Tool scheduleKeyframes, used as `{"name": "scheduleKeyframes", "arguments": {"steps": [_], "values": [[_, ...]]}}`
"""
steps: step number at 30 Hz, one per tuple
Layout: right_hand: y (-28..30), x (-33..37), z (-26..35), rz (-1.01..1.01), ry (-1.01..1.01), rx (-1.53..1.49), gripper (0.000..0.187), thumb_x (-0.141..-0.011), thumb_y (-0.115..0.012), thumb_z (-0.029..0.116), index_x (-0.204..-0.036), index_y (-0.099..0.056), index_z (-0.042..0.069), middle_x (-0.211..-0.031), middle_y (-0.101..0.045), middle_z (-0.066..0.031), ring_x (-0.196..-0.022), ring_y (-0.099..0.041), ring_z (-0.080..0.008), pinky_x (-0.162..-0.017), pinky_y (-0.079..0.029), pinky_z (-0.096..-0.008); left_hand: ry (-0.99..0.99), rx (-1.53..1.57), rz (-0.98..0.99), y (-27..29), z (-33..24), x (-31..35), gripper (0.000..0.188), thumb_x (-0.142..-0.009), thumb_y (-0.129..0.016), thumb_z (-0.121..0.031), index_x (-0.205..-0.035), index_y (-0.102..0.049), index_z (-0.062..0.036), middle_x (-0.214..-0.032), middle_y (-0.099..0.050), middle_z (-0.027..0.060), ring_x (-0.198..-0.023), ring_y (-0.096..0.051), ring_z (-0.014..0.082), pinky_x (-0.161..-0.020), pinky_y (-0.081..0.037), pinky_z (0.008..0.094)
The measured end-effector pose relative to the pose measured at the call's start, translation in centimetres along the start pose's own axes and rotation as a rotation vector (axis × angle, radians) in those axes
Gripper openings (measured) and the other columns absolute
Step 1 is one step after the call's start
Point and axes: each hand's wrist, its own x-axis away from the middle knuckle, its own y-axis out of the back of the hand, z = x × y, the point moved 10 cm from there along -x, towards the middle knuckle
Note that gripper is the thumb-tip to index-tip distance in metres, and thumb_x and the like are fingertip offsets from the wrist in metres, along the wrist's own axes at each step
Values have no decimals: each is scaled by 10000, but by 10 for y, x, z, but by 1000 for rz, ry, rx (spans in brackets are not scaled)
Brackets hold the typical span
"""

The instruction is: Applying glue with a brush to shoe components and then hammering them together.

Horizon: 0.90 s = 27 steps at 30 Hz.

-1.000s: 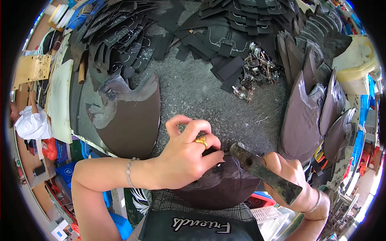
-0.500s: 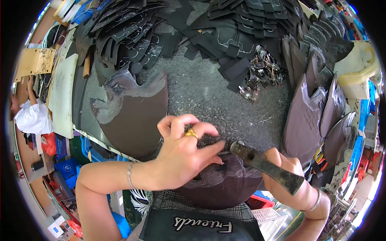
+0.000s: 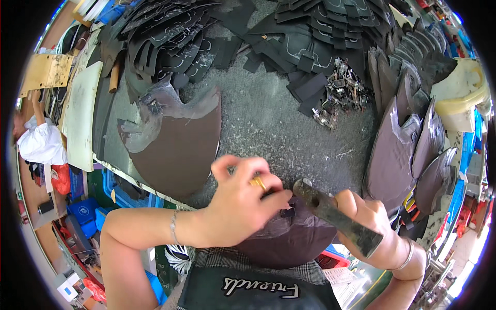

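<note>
My right hand (image 3: 364,213) is wrapped round a hammer (image 3: 338,219), its worn metal head slanting over the work at the table's near edge. Below both hands lies a dark brown curved leather-like panel (image 3: 294,243), its upper part greyish and smeared, partly hidden by my left hand. My left hand (image 3: 245,204), with a gold ring, is closed in a pinch over the panel's upper edge. A small dark bit (image 3: 289,210) shows at its fingertips, too hidden to name. A larger brown panel (image 3: 178,150) with a grey smeared top lies flat to the left.
Stacks of black cut pieces (image 3: 170,39) fill the far left, with more at the far right. A heap of small shiny metal fittings (image 3: 343,90) lies beside black strips (image 3: 310,88). Brown panels (image 3: 390,155) stand along the right. Another person (image 3: 41,142) is at far left.
My left fingers have drawn together from a spread pose, down at the panel's upper edge. The hammer has shifted slightly in my right hand's grip.
</note>
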Motion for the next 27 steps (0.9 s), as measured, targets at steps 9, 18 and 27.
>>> {"name": "scheduleKeyframes", "arguments": {"steps": [9, 18, 27], "values": [[0, -6, 5, 42, 11, 24, 244, -796, -650, 166, -860, -451, 40, -648, -473, -89, -486, -583, -269, -402, -449, -359, -22, -9, -11, 5, -9, 8, 235, -646, -724, -208, -876, -725, -159, -884, -610, -78, -971, -444, 203, -799, -257, 456], [3, -12, 10, 47, 60, 41, 253, -786, -648, 161, -925, -481, 32, -670, -486, -105, -532, -595, -278, -427, -448, -372, 75, 198, -48, 2, 14, 20, 261, -622, -785, -167, -874, -727, -200, -883, -616, -90, -942, -450, 205, -785, -250, 446], [-5, -14, 14, 72, 78, -48, 227, -812, -638, 150, -893, -453, 46, -672, -502, -105, -519, -594, -274, -413, -446, -368, 112, 183, -67, 10, 19, 27, 249, -614, -783, -176, -857, -730, -185, -855, -612, -82, -940, -451, 208, -776, -246, 443]]}}
